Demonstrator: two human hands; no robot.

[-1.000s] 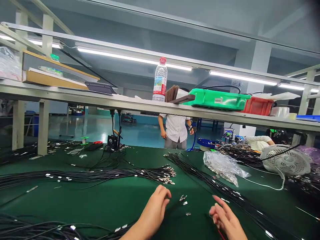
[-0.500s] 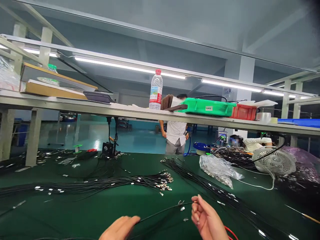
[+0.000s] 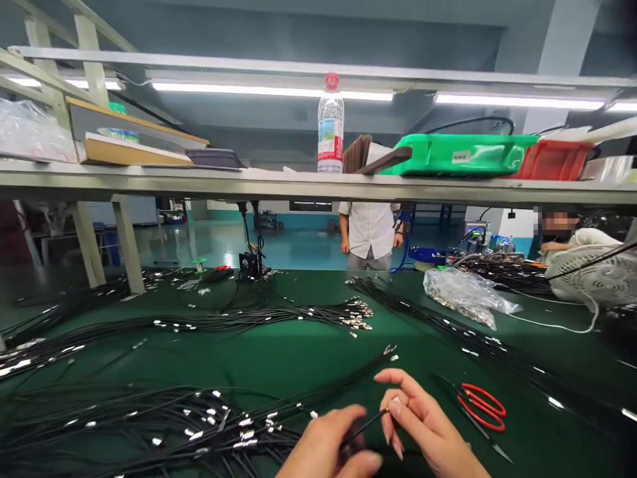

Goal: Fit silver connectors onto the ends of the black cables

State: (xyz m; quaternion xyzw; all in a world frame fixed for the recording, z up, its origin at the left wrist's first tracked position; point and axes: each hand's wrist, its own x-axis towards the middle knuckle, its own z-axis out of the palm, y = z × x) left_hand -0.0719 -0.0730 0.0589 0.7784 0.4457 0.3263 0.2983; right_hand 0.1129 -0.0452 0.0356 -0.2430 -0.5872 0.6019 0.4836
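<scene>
Between my hands, low in the view, runs a short stretch of black cable (image 3: 369,423). My right hand (image 3: 423,418) pinches its end between thumb and fingers. My left hand (image 3: 331,445) is curled round the cable further back, its fingers partly blurred. A pile of black cables with white tags (image 3: 213,425) lies to the left of my left hand. Just beyond my hands a loose cable end (image 3: 389,350) rests on the green table (image 3: 308,355). Red-handled scissors (image 3: 482,406) lie right of my right hand.
Cable bundles (image 3: 249,315) (image 3: 448,322) cross the table further back. At the right are a clear plastic bag (image 3: 468,292) and a white fan (image 3: 592,273). Overhead, a shelf (image 3: 279,186) holds a bottle (image 3: 331,129) and a green bin (image 3: 462,154). A person (image 3: 371,232) stands behind.
The view has tilted down, showing the scissors and near cable pile. My left hand has moved close to my right hand along the cable.
</scene>
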